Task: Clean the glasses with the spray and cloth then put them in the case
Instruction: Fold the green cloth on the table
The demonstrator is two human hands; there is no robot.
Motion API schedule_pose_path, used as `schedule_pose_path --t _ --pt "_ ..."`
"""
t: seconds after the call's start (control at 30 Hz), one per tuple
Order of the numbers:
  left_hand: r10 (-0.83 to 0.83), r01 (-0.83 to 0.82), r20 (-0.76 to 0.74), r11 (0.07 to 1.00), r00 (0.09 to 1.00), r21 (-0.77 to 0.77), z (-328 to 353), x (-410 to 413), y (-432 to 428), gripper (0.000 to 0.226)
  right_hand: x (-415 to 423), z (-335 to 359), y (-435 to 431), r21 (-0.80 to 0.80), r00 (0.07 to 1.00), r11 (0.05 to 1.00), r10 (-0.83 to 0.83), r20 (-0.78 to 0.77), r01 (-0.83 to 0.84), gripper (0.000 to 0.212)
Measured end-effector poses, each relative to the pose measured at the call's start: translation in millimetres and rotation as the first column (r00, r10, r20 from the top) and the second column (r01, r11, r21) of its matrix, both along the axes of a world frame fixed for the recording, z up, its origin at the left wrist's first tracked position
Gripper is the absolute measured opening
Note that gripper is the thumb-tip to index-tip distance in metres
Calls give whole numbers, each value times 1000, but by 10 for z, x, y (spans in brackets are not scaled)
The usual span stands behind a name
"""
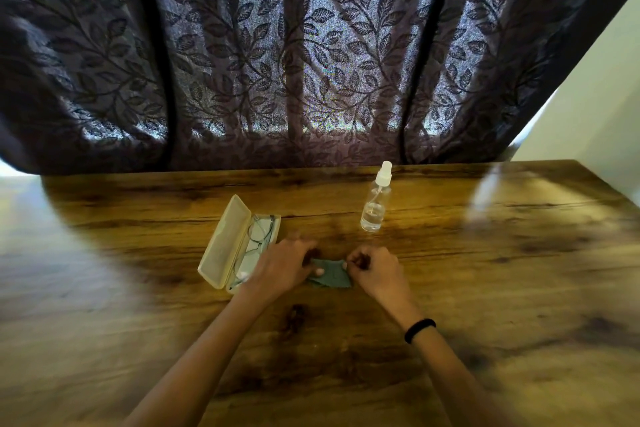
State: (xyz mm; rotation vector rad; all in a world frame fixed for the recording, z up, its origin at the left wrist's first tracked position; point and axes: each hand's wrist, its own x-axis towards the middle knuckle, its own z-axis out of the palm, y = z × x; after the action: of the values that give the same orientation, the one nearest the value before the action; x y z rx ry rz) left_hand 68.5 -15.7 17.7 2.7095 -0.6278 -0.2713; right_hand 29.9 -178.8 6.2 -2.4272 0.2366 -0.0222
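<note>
A cream glasses case (227,241) lies open on the wooden table (485,288), left of centre. Thin-framed glasses (259,236) rest inside its lower half. A small grey-green cloth (331,277) lies flat on the table just right of the case. My left hand (284,265) pinches the cloth's left edge, and my right hand (375,269) pinches its right top corner. A clear spray bottle (375,199) with a white nozzle stands upright behind the hands, apart from them.
A dark leaf-patterned curtain (311,62) hangs along the table's far edge. A pale wall (595,107) rises at the right. A black band (419,329) circles my right wrist.
</note>
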Motion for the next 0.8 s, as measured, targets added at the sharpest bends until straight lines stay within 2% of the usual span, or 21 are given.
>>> schedule_pose_path --t 0.07,0.13,0.3,0.47,0.53,0.6,0.8 --pt "-1 0 -22 1000 1000 -26 -7 3 -16 34 7 -1 -19 69 1000 998 11 -9 -11 1" --pt "0 -4 -67 998 998 -59 -11 2 -19 28 6 1 -41 180 999 983 38 -28 -32 6" --pt "-53 9 -197 976 979 -218 14 -4 36 21 -7 55 -44 474 997 877 83 0 -74 3" --pt "99 -227 -285 858 953 -461 103 -94 171 13 79 190 30 725 992 678 106 64 -119 11" --pt "158 -286 -279 809 947 -513 139 -144 263 10 161 244 114 719 985 675 153 79 -163 10" --pt "221 -335 -266 770 938 -543 190 -183 383 9 280 308 239 666 971 712 222 87 -223 9" --pt "416 -466 -219 717 883 -518 351 -201 775 11 702 497 741 527 914 755 387 125 -392 14"
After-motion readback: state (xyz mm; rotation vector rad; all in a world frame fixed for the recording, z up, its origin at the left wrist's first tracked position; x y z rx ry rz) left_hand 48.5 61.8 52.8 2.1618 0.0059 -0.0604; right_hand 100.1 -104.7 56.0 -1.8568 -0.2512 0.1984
